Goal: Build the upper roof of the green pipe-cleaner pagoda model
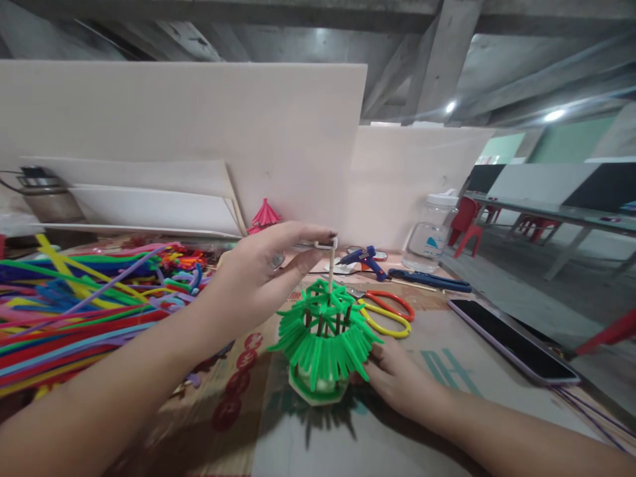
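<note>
In the middle stands a small pavilion model, with fringed green pipe-cleaner roofs, brown posts and an eight-sided base. A thin pale stick rises upright from its top, ending in a bent white piece. My left hand reaches over from the left, its thumb and forefinger closed about this white piece. Low on the model's right side, my right hand grips it, with its fingertips partly hidden behind the green fringe.
Left lies a heap of coloured pipe cleaners. Scissors, a blue glue gun, blue pliers and a clear bottle are behind. A phone lies right, near the table's edge. A pink model stands at the back.
</note>
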`<state>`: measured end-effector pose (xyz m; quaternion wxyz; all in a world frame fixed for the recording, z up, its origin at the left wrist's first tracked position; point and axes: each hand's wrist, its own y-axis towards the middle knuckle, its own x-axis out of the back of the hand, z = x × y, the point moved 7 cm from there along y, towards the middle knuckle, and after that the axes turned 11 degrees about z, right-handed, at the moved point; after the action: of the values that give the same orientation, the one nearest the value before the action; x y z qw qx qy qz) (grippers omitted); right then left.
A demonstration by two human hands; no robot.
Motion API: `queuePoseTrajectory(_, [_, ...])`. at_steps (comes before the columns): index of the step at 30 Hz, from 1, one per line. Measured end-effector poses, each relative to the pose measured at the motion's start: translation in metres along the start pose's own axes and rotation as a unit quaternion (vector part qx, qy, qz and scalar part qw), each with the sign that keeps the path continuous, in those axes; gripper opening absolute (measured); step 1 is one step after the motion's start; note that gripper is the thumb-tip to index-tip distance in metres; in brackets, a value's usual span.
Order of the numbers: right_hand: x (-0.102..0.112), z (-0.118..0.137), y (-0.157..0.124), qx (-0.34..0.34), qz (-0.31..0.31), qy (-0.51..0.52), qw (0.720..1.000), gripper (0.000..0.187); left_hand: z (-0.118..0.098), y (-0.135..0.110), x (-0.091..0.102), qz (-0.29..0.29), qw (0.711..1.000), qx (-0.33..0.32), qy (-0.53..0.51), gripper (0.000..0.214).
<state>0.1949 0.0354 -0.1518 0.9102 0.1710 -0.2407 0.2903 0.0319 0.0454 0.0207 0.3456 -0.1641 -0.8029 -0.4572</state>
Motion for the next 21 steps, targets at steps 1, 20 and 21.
queuePoseTrajectory(1, [0.0002,0.0007,-0.0002,0.003,-0.002,-0.004,1.0,0.02,-0.0037,-0.0004,0.0001,-0.003,1.0,-0.012,0.028,0.024])
queuePoseTrajectory(20, [-0.001,0.0009,-0.0018,-0.024,0.0,-0.027,0.999,0.02,-0.005,-0.0042,0.0017,-0.003,0.998,-0.013,0.056,0.032])
queuePoseTrajectory(21, [-0.0013,0.0003,-0.0021,-0.027,0.0,-0.022,0.999,0.02,-0.0044,-0.0045,0.0022,-0.003,0.999,-0.011,0.052,0.035])
